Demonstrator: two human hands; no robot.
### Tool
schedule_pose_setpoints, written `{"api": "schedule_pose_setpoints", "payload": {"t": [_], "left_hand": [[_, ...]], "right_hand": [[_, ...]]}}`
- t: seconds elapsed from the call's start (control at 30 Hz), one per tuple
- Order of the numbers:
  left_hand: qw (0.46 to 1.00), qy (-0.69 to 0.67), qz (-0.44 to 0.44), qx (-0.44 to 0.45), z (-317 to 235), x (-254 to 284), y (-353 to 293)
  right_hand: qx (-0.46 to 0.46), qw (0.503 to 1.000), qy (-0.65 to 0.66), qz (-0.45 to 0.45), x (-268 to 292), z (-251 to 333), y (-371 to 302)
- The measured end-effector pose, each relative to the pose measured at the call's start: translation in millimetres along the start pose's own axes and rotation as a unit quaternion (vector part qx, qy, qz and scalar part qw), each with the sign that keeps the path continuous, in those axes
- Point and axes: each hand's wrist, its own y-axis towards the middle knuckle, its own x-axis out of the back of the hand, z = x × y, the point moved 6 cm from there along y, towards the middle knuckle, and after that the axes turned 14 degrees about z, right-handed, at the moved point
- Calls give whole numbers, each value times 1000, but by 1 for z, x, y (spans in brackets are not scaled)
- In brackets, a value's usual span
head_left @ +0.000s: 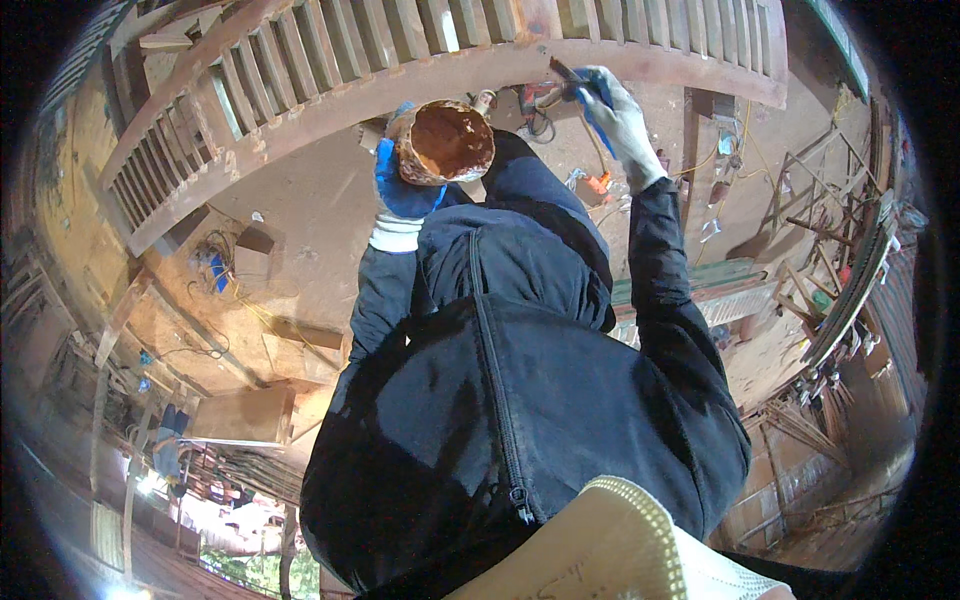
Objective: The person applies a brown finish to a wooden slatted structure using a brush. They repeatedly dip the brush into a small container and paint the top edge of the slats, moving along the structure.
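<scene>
My left hand [398, 195], in a blue-palmed white glove, is closed around a rough, round container [407, 148]. Reddish-brown material coats its inside. My right hand [625, 125], gloved the same way, grips a small dark flat-ended tool [566, 72] whose tip points up and left. Just beyond both hands runs a long wooden slatted frame [680, 76], its rail marked with pale patches. The tool's tip is by the near rail; whether it touches the wood I cannot tell.
A red power tool [531, 98] with a cable lies below the frame. Right of my legs is an orange tool [598, 184]. Another slatted panel [745, 300] lies at the right. A wooden block [255, 240] and loose cables are on the floor to the left.
</scene>
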Motion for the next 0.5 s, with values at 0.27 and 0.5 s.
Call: {"api": "schedule_pose_setpoints", "payload": {"t": [0.27, 0.5], "left_hand": [[992, -114, 47, -12, -4, 8, -6], [999, 4, -33, -4, -6, 8, -12]], "right_hand": [[81, 931, -334, -124, -9, 14, 15], [122, 865, -450, -182, -24, 2, 19]]}}
